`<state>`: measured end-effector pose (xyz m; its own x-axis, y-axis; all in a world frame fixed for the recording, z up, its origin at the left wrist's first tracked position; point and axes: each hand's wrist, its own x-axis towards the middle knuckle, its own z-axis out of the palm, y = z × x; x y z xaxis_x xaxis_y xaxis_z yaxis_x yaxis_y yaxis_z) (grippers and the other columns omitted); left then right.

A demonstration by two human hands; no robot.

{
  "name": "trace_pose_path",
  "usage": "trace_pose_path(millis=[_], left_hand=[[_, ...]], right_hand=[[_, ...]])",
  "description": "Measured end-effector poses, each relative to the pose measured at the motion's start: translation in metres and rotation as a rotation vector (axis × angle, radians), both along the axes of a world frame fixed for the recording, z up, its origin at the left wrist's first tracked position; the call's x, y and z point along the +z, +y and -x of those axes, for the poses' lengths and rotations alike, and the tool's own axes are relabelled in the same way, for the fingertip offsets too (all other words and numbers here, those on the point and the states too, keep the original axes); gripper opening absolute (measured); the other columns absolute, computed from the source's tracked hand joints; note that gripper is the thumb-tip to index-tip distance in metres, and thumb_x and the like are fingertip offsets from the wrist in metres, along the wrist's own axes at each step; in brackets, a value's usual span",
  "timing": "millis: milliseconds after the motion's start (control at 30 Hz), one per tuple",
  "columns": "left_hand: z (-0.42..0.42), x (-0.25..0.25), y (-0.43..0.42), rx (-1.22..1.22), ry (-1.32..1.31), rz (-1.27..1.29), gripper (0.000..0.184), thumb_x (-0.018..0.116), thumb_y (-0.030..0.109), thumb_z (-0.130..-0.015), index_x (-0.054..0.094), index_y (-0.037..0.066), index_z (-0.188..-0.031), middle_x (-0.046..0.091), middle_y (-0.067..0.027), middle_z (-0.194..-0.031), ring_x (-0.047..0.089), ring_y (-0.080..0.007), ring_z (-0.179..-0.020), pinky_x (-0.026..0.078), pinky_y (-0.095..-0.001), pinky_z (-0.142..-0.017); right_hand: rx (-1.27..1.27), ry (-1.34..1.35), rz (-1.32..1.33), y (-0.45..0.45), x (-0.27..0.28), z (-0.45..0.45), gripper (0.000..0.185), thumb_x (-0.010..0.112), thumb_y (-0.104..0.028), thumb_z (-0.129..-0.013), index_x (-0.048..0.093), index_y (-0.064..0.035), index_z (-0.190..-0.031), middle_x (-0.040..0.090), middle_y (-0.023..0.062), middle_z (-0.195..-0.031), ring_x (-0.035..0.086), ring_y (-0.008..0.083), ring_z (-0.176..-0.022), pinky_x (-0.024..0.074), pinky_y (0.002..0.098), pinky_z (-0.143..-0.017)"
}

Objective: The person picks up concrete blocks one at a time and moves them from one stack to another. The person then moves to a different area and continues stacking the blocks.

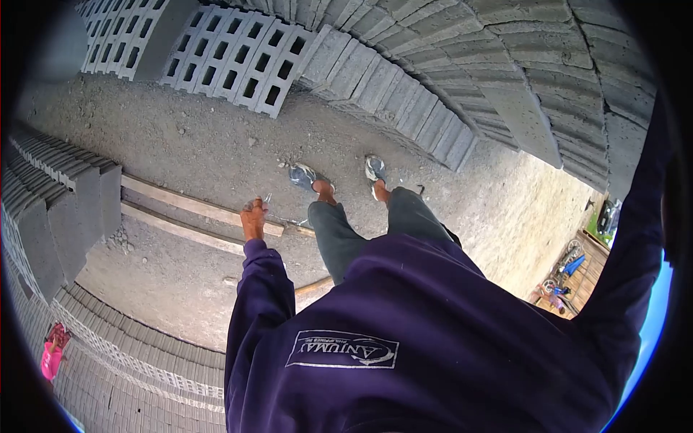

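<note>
My left hand hangs low at my side, above the ends of two wooden planks on the ground. Its fingers are curled together, with a small, thin, pale thing at their tips that is too small to name. My right arm, in a dark purple sleeve, reaches up along the right edge, and its hand is out of view. Beyond my feet stands a row of stacked grey concrete blocks. Hollow blocks with their holes showing are stacked farther left.
A tall block stack rises at the upper right. More blocks stand at the left, with long rows at the lower left. A person in pink is there. Bicycles and bamboo slats lie at the right.
</note>
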<state>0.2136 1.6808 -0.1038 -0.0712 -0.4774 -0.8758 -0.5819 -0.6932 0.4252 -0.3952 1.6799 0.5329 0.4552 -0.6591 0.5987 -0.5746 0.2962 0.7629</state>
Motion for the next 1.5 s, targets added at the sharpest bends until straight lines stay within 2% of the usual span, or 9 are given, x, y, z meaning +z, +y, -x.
trace_pose_path(millis=[267, 433, 533, 967, 1200, 1300, 1367, 1433, 1500], left_hand=[[0.027, 0.042, 0.060, 0.078, 0.101, -0.010, 0.038, 0.057, 0.039, -0.090, 0.063, 0.003, -0.102, 0.069, -0.0079, -0.093, 0.064, -0.0177, -0.079, 0.046, -0.0320, -0.062], [0.021, 0.039, 0.076, -0.061, 0.110, -0.057, 0.033, 0.059, 0.033, -0.090, 0.063, 0.001, -0.093, 0.067, -0.0079, -0.083, 0.062, -0.0152, -0.066, 0.045, -0.0273, -0.055], [0.020, 0.052, 0.073, 0.032, 0.156, -0.012, 0.031, 0.059, 0.030, -0.090, 0.063, -0.001, -0.091, 0.066, -0.0081, -0.080, 0.060, -0.0137, -0.060, 0.044, -0.0263, -0.053], [-0.001, 0.094, 0.066, 0.225, 0.080, 0.043, 0.036, 0.058, 0.034, -0.091, 0.062, 0.002, -0.106, 0.068, -0.0079, -0.089, 0.062, -0.0147, -0.070, 0.046, -0.0303, -0.061], [-0.010, 0.101, 0.070, 0.245, 0.077, 0.076, 0.037, 0.058, 0.035, -0.091, 0.062, 0.002, -0.106, 0.069, -0.0078, -0.090, 0.062, -0.0151, -0.071, 0.046, -0.0301, -0.062], [0.009, 0.088, 0.068, 0.320, 0.082, 0.060, 0.032, 0.058, 0.025, -0.091, 0.064, -0.006, -0.096, 0.067, -0.0115, -0.083, 0.062, -0.0161, -0.070, 0.050, -0.0262, -0.065], [0.015, 0.080, 0.070, 0.203, 0.065, 0.041, 0.038, 0.057, 0.035, -0.091, 0.062, 0.000, -0.105, 0.069, -0.0083, -0.091, 0.063, -0.0153, -0.076, 0.046, -0.0286, -0.063], [0.031, 0.080, 0.071, 0.218, 0.109, 0.049, 0.039, 0.057, 0.036, -0.091, 0.062, 0.000, -0.106, 0.069, -0.0084, -0.092, 0.063, -0.0157, -0.077, 0.046, -0.0286, -0.063], [0.050, 0.093, 0.074, 0.236, 0.156, 0.059, 0.040, 0.057, 0.035, -0.092, 0.062, -0.002, -0.107, 0.068, -0.0096, -0.093, 0.063, -0.0163, -0.079, 0.046, -0.0283, -0.063]], right_hand=[[0.037, -0.004, 0.038, -0.002, 0.001, 0.000, 0.048, 0.061, -0.051, -0.078, 0.060, -0.0140, -0.110, 0.044, 0.0189, -0.122, 0.039, 0.0408, -0.118, 0.0323, 0.0562, -0.092], [0.044, -0.016, 0.037, -0.001, 0.005, 0.004, 0.048, 0.060, -0.051, -0.079, 0.060, -0.0140, -0.110, 0.044, 0.0191, -0.121, 0.040, 0.0410, -0.118, 0.0327, 0.0562, -0.092], [0.068, -0.047, 0.051, -0.007, 0.003, 0.004, 0.048, 0.060, -0.051, -0.080, 0.060, -0.0139, -0.109, 0.044, 0.0192, -0.121, 0.040, 0.0411, -0.117, 0.0329, 0.0562, -0.091], [0.154, 0.073, 0.076, -0.010, 0.037, 0.011, 0.047, 0.058, -0.053, -0.081, 0.061, -0.0138, -0.109, 0.044, 0.0198, -0.120, 0.041, 0.0415, -0.116, 0.0339, 0.0562, -0.090], [0.210, 0.156, 0.101, -0.016, 0.040, 0.012, 0.052, 0.053, -0.060, -0.084, 0.065, -0.0120, -0.102, 0.048, 0.0200, -0.117, 0.044, 0.0401, -0.112, 0.0351, 0.0552, -0.089], [0.285, 0.144, 0.122, -0.021, 0.045, 0.029, 0.055, 0.053, -0.062, -0.083, 0.066, -0.0120, -0.103, 0.049, 0.0190, -0.117, 0.046, 0.0387, -0.109, 0.0360, 0.0545, -0.088], [0.259, 0.150, 0.113, -0.016, 0.048, 0.035, 0.054, 0.054, -0.060, -0.084, 0.067, -0.0112, -0.103, 0.049, 0.0184, -0.117, 0.046, 0.0370, -0.109, 0.0361, 0.0544, -0.088], [0.240, 0.152, 0.108, -0.016, 0.051, 0.030, 0.053, 0.055, -0.058, -0.085, 0.068, -0.0104, -0.103, 0.049, 0.0177, -0.117, 0.047, 0.0353, -0.109, 0.0362, 0.0543, -0.088], [0.377, 0.109, 0.004, -0.018, 0.047, 0.015, 0.050, 0.057, -0.053, -0.087, 0.067, -0.0082, -0.105, 0.050, 0.0166, -0.117, 0.046, 0.0327, -0.111, 0.0356, 0.0556, -0.091]])
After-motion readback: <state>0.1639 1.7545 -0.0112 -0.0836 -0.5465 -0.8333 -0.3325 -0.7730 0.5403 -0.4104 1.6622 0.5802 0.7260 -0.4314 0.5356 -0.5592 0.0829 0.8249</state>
